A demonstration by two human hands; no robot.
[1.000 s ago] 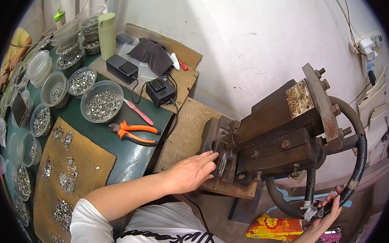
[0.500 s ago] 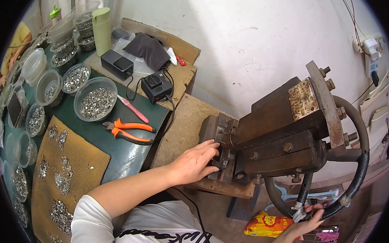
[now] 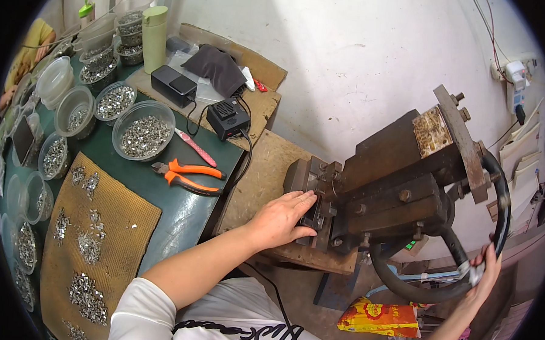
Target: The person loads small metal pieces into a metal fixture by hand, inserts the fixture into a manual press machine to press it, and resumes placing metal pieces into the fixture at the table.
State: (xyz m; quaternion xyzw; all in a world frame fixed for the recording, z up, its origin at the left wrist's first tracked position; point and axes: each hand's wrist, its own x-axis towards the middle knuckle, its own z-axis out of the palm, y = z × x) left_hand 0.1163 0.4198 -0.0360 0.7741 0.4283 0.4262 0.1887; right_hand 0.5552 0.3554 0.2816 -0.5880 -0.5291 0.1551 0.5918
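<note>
A dark, oil-stained hand press (image 3: 399, 194) stands on a wooden stand right of the middle. My left hand (image 3: 282, 218) lies on the die block (image 3: 313, 211) at its near end, fingers stretched out and thumb apart. Its fingertips touch the metal; any small part under them is hidden. At the lower right my right hand (image 3: 485, 273) is closed round the rim of the press's big handwheel (image 3: 503, 204), beside a taped spoke joint.
On the green table (image 3: 182, 218) lie orange-handled cutting pliers (image 3: 190, 177), a pink pen-like tool (image 3: 195, 147) and a tan mat (image 3: 124, 224) with piles of small metal parts. Several plastic tubs (image 3: 143, 131) hold more. A red-yellow bag (image 3: 378, 317) sits below the wheel. Another person's arm (image 3: 43, 47) shows far left.
The handwheel has turned, and my right hand has gone with it, up and to the right. My left hand stays at the die block. The whole view has shifted slightly.
</note>
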